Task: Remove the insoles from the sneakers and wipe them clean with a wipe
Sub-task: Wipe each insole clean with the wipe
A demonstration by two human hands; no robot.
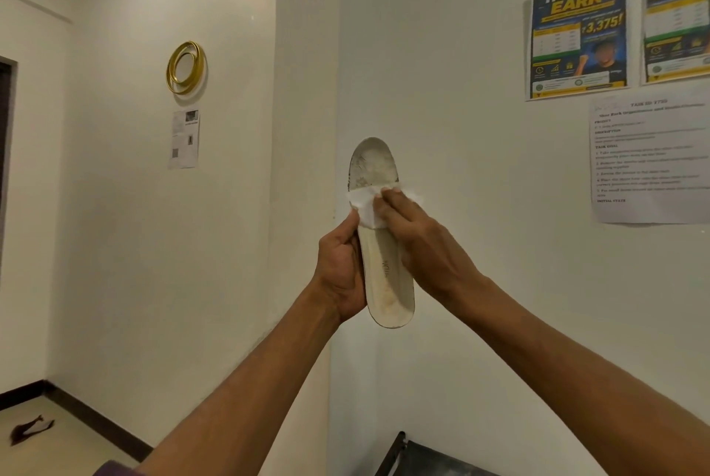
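A cream insole (386, 272) stands upright in front of me, toe end up, with grey dirt marks near the toe. My left hand (340, 268) grips its left edge near the heel half. A white wipe (365, 206) lies across the insole's middle, and my right hand (418, 241) presses it against the surface with flat fingers. No sneakers are in view.
A white wall corner stands right behind the insole. Posters (578, 33) and a printed sheet (649, 160) hang at the right, a gold ring ornament (186, 67) at the left. A dark rack edge (399, 452) shows at the bottom. A dark scrap (29, 431) lies on the floor.
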